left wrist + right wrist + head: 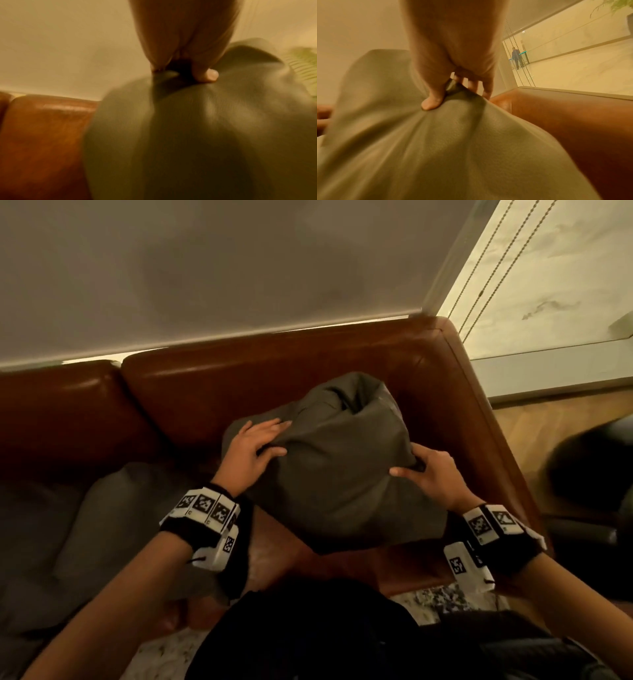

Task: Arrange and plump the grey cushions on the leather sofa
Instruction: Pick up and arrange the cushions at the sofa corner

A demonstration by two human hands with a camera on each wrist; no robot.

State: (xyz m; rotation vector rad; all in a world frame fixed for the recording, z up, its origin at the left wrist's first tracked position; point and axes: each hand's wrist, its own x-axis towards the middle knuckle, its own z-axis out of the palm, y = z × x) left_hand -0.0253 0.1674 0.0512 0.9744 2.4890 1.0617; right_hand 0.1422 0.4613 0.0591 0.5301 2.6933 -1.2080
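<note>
A dark grey cushion [339,463] is bunched up above the right end of the brown leather sofa [239,378]. My left hand [263,445] pinches its upper left edge, thumb on the front and fingers behind the fabric. My right hand [416,465] grips the right edge the same way, thumb pressed into the cloth. In the left wrist view, the grey cushion [197,128] fills the frame below my left hand [181,75]. The right wrist view shows my right hand [458,93] pinching a fold of the grey cushion [436,148]. A second grey cushion [113,529] lies on the seat to the left.
The sofa's right arm [486,412] runs beside the held cushion, and a grey blind [222,268] hangs behind the backrest. Right of the sofa are a wooden floor [548,422], a dark blurred object [596,467] and a glass wall [573,56] with a distant person [517,58].
</note>
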